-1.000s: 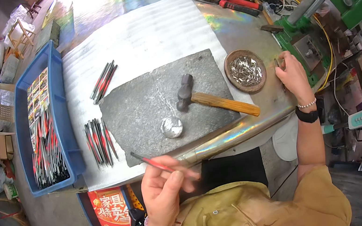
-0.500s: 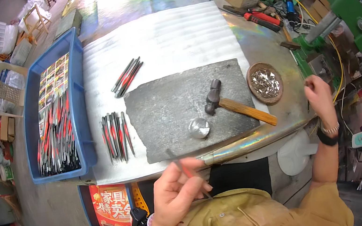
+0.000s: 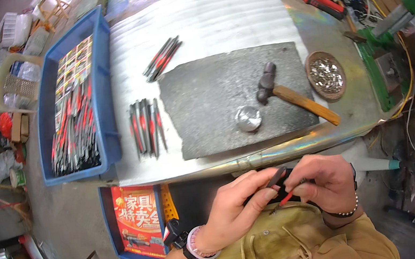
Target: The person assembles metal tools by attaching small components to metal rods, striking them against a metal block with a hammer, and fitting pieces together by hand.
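Note:
My left hand (image 3: 241, 208) is closed around a slim black stick (image 3: 277, 176), held in front of my body at the table's near edge. Beside it, my right hand (image 3: 327, 181) pinches a thin red-and-black stick (image 3: 286, 201) that points down and left to a narrow tip. Whether these are two tools or parts of one is hidden by the fingers. Beyond the hands, a hammer (image 3: 268, 84) with a wooden handle and a clear round disc (image 3: 248, 118) rest on a grey stone slab (image 3: 208, 97). Similar black-and-red sticks (image 3: 146, 128) lie in a row left of the slab.
A second small bunch of sticks (image 3: 162, 59) lies farther back on white foam sheet (image 3: 212, 20). The blue crate (image 3: 105, 99) at left holds many more. A round bowl of small metal pieces (image 3: 325, 75) sits right of the slab. A green vise-like machine (image 3: 380, 69) stands far right.
My right hand has come in from the far right to meet my left hand and now grips a red-and-black stick. The whole view has shifted, the table appearing higher and farther right.

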Motion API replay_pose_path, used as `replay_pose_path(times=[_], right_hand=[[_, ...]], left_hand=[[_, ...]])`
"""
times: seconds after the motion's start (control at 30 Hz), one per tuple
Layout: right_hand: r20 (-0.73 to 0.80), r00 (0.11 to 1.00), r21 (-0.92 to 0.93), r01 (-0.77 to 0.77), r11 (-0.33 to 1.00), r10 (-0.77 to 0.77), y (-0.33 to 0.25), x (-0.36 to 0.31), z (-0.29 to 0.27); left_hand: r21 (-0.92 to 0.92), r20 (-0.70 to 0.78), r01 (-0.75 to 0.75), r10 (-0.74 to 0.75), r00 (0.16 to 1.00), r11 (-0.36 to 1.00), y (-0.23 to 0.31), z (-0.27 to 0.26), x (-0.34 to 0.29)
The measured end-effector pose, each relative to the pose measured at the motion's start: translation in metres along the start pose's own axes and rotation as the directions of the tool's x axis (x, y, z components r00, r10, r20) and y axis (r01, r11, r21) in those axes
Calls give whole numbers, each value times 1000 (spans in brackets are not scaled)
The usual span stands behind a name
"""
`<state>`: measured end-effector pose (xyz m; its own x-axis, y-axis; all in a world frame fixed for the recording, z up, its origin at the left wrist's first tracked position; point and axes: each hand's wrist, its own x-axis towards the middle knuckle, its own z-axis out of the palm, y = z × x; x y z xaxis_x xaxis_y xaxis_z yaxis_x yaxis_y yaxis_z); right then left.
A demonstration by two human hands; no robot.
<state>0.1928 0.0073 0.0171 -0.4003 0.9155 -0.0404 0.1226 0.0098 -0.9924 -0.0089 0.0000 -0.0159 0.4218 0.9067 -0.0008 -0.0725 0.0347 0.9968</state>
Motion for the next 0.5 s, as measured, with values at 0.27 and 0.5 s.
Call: replay_pose_path(times=[0.27,0.5], right_hand=[[-122,958,-188,234,954,-259,16,16,22],[-143,978,-153,131,980,-153,13,13,32]], left_hand=[[-139,-118,3,-19,993,990,-12,0,-14],[-109,-83,73,-82,993,991,-8,-2,-13]])
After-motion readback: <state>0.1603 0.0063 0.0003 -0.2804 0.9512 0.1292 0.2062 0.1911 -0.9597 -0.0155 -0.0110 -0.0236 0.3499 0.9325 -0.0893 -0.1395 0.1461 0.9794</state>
